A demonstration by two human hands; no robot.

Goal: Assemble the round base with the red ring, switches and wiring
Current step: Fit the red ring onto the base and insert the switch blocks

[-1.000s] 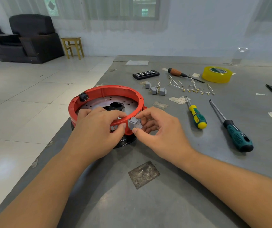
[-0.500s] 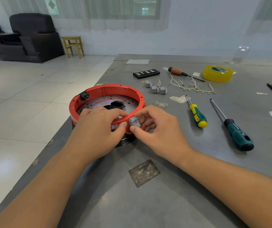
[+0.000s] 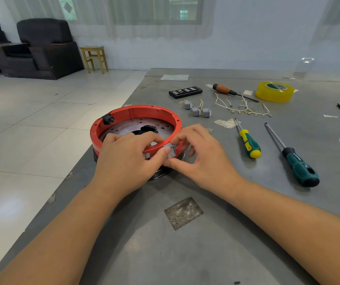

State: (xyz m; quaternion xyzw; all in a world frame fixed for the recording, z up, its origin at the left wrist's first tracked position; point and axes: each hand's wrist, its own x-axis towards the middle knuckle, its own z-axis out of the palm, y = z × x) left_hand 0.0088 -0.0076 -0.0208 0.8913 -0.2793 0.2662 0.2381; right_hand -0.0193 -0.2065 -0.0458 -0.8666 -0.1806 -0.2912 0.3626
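Pinching a small grey switch (image 3: 171, 150) at the near right wall of the red ring (image 3: 136, 112), both hands meet over the base (image 3: 158, 173), which sits near the left edge of the grey worktop (image 3: 185, 254). The left hand (image 3: 123, 161) curls over the ring's near rim, fingers inside and thumb outside against the switch's left side. The right hand (image 3: 202, 159) holds the switch from the right, its grip pressed on it with thumb below and forefinger above. The switch lies between the two thumbs, touching the ring's outer face. A black socket (image 3: 107, 119) is set in the ring's far left wall. Three more switches (image 3: 197, 110) and loose wiring (image 3: 241, 106) lie well apart beyond the ring, with two screwdrivers (image 3: 249, 142) to the right.
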